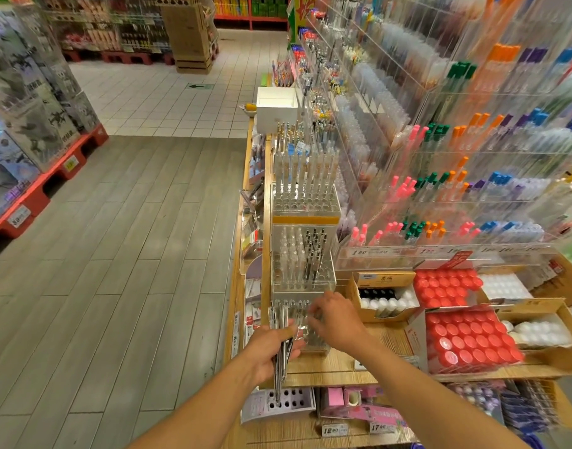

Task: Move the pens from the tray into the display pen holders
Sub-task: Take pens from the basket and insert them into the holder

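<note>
Head view shows a person at the end of a stationery shelf, both forearms reaching in from 6 o'clock. The left hand [271,348] is clenched round a bundle of pens [282,341], held near upright with the tips hanging down toward 6 o'clock; judged purpose, a ready supply kept close to the work. The right hand [334,319] sits just at 3 o'clock of the left, fingers curled over the top of the nearest clear pen holder [305,322]. Whether it pinches a single pen cannot be told; motion blur and clear plastic hide the fingertips. It is probably seating or about to seat a pen in a hole.

No tray is identifiable in this view. Two further holders [305,202] stand in line toward 12 o'clock, partly stocked, with open holes showing, so the work is judged part done.

Surroundings: boxes of red-capped bottles [469,338] at 3 o'clock on the wooden shelf [330,367]; tiered acrylic racks of coloured pens [440,189] at 1 to 2 o'clock; a white box [276,106] far off at 12 o'clock. The bundle itself crowds the near holder's left edge and may obstruct access to those holes.
</note>
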